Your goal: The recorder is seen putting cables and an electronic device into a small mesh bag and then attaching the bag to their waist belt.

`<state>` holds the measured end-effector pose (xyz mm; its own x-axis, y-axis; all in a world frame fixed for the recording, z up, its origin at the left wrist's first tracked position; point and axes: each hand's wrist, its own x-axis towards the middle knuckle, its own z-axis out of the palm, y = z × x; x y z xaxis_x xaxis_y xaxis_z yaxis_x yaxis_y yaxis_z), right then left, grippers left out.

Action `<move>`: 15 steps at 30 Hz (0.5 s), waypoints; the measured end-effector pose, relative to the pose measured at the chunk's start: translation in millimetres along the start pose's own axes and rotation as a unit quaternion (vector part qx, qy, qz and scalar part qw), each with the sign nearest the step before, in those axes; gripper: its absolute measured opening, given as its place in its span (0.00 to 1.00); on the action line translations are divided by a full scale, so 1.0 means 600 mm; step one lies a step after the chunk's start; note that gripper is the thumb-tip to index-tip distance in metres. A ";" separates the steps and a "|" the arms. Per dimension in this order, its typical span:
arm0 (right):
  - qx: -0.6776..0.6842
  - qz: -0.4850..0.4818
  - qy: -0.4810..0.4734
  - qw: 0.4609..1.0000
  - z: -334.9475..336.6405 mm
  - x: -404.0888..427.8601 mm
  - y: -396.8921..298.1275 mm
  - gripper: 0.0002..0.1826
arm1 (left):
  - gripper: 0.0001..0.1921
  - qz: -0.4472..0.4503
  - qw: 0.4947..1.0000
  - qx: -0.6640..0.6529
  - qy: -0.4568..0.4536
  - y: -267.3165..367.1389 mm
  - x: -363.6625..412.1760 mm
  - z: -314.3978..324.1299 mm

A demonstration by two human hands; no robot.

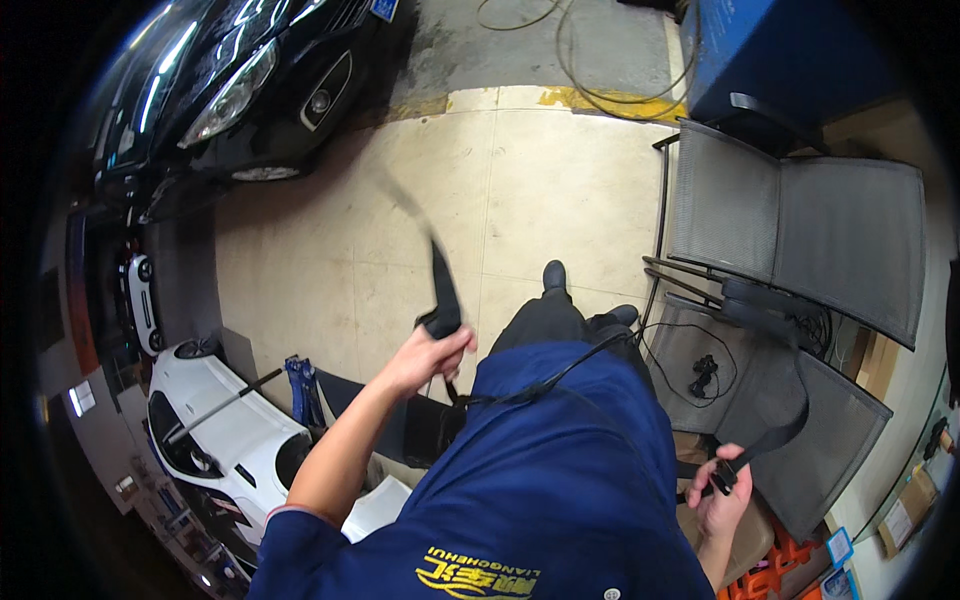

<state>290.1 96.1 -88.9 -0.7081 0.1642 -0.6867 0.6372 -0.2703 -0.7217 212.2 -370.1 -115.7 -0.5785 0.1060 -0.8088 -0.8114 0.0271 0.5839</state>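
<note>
My left hand grips a black webbing strap in front of my left hip. Its free end swings out over the floor and is blurred. At my right side, my right hand closes on a black buckle. Another black strap curves up from it, its far end blurred in front of the chairs. A thin black cable crosses the front of my blue shirt and runs toward the right. What lies behind my waist is hidden.
Grey mesh chairs stand at the right; a coiled cable with a black connector lies on one seat. A black car is at the upper left, a white car at the lower left. A hose loops over the floor ahead.
</note>
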 end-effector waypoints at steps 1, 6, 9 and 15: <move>-0.027 -0.009 0.015 0.999 0.035 0.001 -0.008 0.13 | 0.18 0.017 0.998 0.063 0.009 -0.006 0.029 -0.008; -0.127 0.098 -0.143 0.977 0.130 0.091 0.027 0.12 | 0.17 -0.101 0.989 0.103 0.036 -0.098 0.172 -0.071; -0.172 0.111 -0.151 0.967 0.142 0.071 0.013 0.07 | 0.16 -0.119 0.980 0.157 0.018 -0.118 0.176 -0.074; -0.066 0.183 -0.071 0.978 0.116 0.054 -0.031 0.05 | 0.28 -0.159 0.984 0.070 0.046 -0.190 0.135 -0.084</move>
<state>234.2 40.6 -91.5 -0.4539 -0.0574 -0.8892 0.8832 -0.1607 -0.4405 253.4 -414.7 -251.4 -0.3086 -0.0208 -0.9510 -0.9366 0.1813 0.3000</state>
